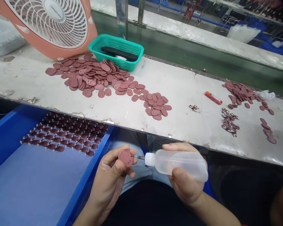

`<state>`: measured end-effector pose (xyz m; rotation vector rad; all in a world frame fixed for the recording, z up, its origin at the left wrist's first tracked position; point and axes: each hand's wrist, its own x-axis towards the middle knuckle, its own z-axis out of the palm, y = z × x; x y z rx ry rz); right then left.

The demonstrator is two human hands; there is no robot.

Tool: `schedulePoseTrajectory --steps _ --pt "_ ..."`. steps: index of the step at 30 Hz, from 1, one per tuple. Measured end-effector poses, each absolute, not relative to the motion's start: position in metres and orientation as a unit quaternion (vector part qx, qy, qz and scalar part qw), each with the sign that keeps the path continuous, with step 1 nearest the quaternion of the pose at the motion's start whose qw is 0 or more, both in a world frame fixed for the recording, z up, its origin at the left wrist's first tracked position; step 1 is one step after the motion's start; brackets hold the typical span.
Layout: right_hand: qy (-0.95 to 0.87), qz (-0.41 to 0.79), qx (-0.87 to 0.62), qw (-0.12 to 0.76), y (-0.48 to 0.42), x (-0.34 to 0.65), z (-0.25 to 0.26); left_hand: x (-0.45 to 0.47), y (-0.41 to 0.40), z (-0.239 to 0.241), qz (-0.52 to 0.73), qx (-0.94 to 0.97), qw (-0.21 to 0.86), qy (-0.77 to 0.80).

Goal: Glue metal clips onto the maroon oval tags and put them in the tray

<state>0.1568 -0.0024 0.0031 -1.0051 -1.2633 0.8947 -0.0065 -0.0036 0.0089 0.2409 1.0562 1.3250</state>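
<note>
Between the thumb and fingers of my left hand (pixel 112 175) is a small reddish-brown oval disc (pixel 125 158) with tiny holes near one edge. My right hand (pixel 187 182) grips a translucent white squeeze bottle (pixel 180 164), held on its side. Its thin metal nozzle (pixel 140 157) points left and reaches the disc's right edge; whether it touches I cannot tell. Both hands are over my lap, in front of the table edge. Many similar discs (pixel 96 73) lie heaped on the white table (pixel 184 84).
A blue bin (pixel 85 182) at the left holds rows of dark red pieces (pixel 61 135). Behind the heap stand a green basket (pixel 134 64) and a pink fan (pixel 91 22). Rightward lie a red tube-like item (pixel 213 98), small metallic-looking parts (pixel 230 122) and more discs (pixel 240 91).
</note>
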Motion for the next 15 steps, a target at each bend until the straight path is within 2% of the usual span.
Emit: schedulePoseTrajectory --steps 5,9,12,15 --pt "-0.524 0.434 -0.429 0.594 -0.003 0.156 0.004 -0.006 -0.004 0.008 0.581 0.104 0.649 0.48" --pt "-0.463 0.484 -0.408 0.62 0.003 0.153 0.003 -0.008 -0.003 0.004 0.584 0.103 0.644 0.484" --pt "-0.353 0.605 -0.334 0.63 0.017 0.152 0.004 -0.017 0.001 -0.007 0.595 0.092 0.632 0.488" --pt "-0.279 0.707 -0.294 0.58 0.043 0.15 0.006 -0.036 0.012 -0.025 0.599 0.081 0.642 0.472"
